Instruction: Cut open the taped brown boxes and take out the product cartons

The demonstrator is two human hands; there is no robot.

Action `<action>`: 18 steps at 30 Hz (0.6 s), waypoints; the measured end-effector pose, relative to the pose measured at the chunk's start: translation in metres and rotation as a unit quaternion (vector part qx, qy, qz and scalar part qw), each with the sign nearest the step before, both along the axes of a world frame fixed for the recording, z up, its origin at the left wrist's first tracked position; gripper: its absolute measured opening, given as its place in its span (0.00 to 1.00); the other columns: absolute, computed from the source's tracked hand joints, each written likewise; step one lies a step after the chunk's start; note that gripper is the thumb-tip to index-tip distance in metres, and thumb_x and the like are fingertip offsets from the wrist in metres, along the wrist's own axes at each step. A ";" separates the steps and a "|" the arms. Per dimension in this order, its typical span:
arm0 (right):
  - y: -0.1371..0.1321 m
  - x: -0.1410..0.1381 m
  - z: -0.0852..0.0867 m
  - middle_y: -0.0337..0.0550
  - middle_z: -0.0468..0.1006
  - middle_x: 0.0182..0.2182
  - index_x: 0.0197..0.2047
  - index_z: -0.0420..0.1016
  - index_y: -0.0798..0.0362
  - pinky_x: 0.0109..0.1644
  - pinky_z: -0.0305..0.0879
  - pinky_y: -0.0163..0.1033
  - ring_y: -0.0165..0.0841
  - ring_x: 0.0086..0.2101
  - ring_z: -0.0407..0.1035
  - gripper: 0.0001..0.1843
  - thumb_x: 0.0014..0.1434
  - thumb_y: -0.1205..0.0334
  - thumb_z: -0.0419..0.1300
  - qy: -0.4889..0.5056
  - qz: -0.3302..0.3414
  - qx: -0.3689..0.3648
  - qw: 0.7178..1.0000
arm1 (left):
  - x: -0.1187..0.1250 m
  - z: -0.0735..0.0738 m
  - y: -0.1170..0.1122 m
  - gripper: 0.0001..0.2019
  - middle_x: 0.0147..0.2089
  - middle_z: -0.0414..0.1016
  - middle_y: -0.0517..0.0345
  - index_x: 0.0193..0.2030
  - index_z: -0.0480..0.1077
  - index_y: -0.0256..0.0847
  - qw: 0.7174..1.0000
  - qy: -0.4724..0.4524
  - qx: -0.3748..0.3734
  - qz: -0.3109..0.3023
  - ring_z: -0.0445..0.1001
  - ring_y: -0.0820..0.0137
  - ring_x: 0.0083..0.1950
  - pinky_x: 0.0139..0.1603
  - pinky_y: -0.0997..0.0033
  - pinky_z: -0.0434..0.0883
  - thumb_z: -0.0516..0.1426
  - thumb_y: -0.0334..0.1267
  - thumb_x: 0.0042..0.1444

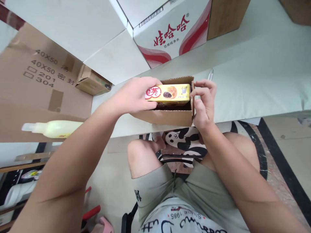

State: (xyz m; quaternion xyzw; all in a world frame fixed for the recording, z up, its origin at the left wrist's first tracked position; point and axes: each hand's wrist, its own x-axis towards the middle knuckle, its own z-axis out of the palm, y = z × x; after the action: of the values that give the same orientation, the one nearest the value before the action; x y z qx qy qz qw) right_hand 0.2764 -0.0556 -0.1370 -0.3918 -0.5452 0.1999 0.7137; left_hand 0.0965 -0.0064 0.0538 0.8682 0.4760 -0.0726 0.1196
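Note:
My left hand [139, 94] is closed around the left end of a yellow snack box [178, 94] with red lettering and a round pastry picture. The snack box lies lengthwise in the mouth of an open brown cardboard box [170, 118], partly below its rim. At the carton's right end, my right hand [205, 102] grips the upright cardboard wall between thumb and fingers. Its fingertips reach close to the snack box's right end. The carton stands near the front edge of the table [255, 74]; its left end is hidden behind my left hand.
A white and red water carton [175, 35] stands behind, beside a brown box [225, 16]. A thin shiny object [210, 74] lies beyond my right hand. To the left are a small brown box [93, 81], a large printed carton [36, 94] and a pale yellow bottle [58, 128].

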 end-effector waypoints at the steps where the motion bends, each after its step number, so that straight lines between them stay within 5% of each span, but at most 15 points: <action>1: 0.001 0.001 -0.001 0.49 0.65 0.52 0.43 0.69 0.45 0.68 0.64 0.56 0.43 0.58 0.65 0.18 0.71 0.41 0.48 0.004 -0.010 -0.005 1.000 | -0.004 0.006 -0.003 0.21 0.46 0.83 0.57 0.53 0.78 0.39 1.000 -0.025 0.017 0.003 0.78 0.64 0.44 0.45 0.68 0.72 0.62 0.32 0.51; 6: 0.007 0.004 -0.007 0.48 0.68 0.48 0.44 0.70 0.45 0.63 0.66 0.55 0.43 0.56 0.67 0.18 0.71 0.41 0.50 0.005 -0.007 -0.016 1.000 | -0.025 0.021 -0.006 0.26 0.48 0.84 0.56 0.58 0.76 0.32 0.972 -0.221 0.012 0.072 0.80 0.66 0.44 0.47 0.67 0.79 0.67 0.35 0.51; 11: 0.007 0.006 -0.006 0.48 0.69 0.48 0.44 0.70 0.46 0.65 0.64 0.55 0.43 0.55 0.67 0.16 0.71 0.43 0.51 0.009 -0.004 -0.004 1.000 | -0.040 0.021 -0.006 0.33 0.51 0.85 0.48 0.56 0.77 0.29 0.903 -0.426 0.015 0.052 0.83 0.56 0.54 0.61 0.47 0.80 0.76 0.45 0.46; 15: 0.006 0.006 -0.005 0.48 0.70 0.48 0.44 0.70 0.46 0.64 0.63 0.54 0.43 0.54 0.68 0.17 0.71 0.42 0.53 0.006 -0.013 -0.017 1.000 | -0.046 0.026 -0.007 0.33 0.46 0.87 0.53 0.54 0.79 0.32 0.870 -0.490 0.028 0.033 0.85 0.52 0.55 0.63 0.39 0.80 0.77 0.50 0.46; 18: 0.008 0.014 -0.003 0.48 0.71 0.49 0.46 0.70 0.46 0.56 0.67 0.49 0.42 0.53 0.70 0.19 0.69 0.39 0.54 0.037 -0.015 -0.016 0.999 | -0.039 0.038 -0.011 0.27 0.45 0.87 0.56 0.54 0.79 0.31 0.875 -0.484 0.002 0.019 0.85 0.49 0.56 0.61 0.39 0.81 0.74 0.42 0.51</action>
State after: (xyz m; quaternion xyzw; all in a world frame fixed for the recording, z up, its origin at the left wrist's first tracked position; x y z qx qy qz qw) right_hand 0.2902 -0.0480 -0.1399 -0.4040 -0.5093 0.2118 0.7297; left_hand 0.0570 -0.0170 0.0917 0.7858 0.3755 0.3598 0.3349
